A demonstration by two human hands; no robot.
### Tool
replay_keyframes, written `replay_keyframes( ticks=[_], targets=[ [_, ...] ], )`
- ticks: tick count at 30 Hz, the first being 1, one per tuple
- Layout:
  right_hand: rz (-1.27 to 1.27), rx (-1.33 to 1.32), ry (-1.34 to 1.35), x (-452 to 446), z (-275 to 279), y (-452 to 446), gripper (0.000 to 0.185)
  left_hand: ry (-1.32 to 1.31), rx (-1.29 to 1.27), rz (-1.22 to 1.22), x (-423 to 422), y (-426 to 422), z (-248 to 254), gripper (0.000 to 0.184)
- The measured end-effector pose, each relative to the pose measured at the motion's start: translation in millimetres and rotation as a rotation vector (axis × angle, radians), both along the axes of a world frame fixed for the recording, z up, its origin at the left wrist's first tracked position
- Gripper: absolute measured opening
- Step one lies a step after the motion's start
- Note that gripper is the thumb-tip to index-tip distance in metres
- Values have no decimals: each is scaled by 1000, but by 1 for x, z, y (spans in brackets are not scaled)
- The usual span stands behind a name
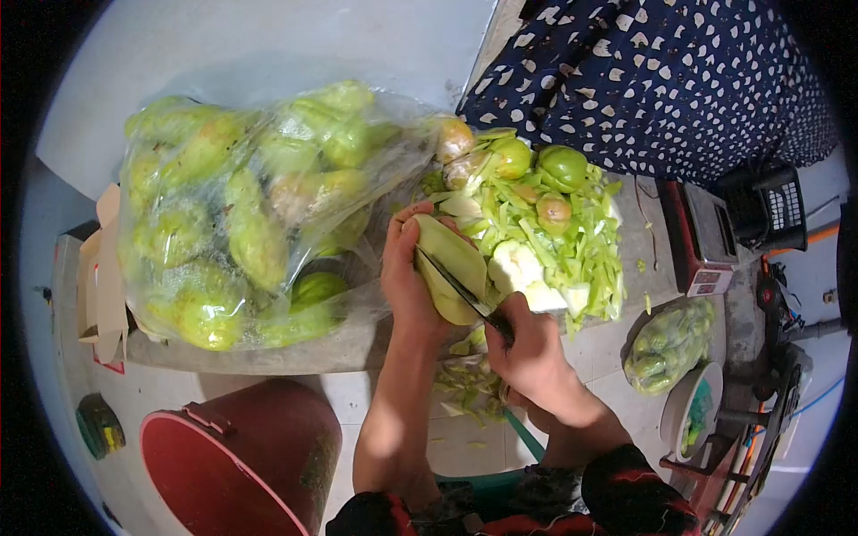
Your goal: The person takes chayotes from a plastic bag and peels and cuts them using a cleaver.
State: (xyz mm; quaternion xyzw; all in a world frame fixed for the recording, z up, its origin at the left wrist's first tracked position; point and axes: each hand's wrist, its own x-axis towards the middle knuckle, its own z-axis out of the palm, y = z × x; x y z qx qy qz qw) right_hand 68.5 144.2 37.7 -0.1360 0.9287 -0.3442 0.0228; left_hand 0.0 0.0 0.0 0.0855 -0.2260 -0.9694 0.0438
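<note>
A peeled pale-green fruit (435, 286) rests in my left hand (409, 277), whose fingers wrap round its side. My right hand (532, 357) grips the handle of a knife (456, 288), and the dark blade lies across the fruit's face. Just beyond my hands, a heap of green peelings (585, 259) covers part of the bench, with several whole round fruits (561, 168) on top and pale cut pieces (516, 262) at its near side. A clear plastic bag (241, 214) full of green fruits lies to the left.
A red bucket (259, 447) stands on the floor at lower left, near a cardboard box (105, 277). At right are a scale (702, 232), a black basket (778, 210), a bag of green fruits (670, 348) and a white tub (684, 402). Dark patterned cloth (643, 80) hangs beyond the peelings.
</note>
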Motion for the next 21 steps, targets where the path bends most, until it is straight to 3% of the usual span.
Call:
replay_keyframes(
  ticks=[2,6,8,9,11,13,15,16,21],
  targets=[
    [-11,6,8,0,-1,-2,35,-68,202,-65,1,-1,2,33],
    [-30,-113,63,-6,-11,-6,28,-35,276,-153,-1,3,0,33],
    [-83,-154,-14,-8,5,-6,22,-90,43,24,-3,9,3,36],
    [-80,-152,-15,-10,12,-5,22,-91,45,27,-4,6,2,36],
    [-29,-167,-79,-19,25,8,23,-73,110,-136,-7,-8,-1,36],
    [34,-251,-81,-24,27,21,28,11,112,-234,-2,-21,-1,26],
    [-34,-571,-514,-26,29,26,31,187,-91,-335,2,-24,-4,32],
    [-29,-686,-570,-27,32,26,29,136,-201,-272,5,-19,-1,42],
    [31,-647,-430,-30,16,20,28,71,-236,-215,6,-5,2,36]
  ],
)
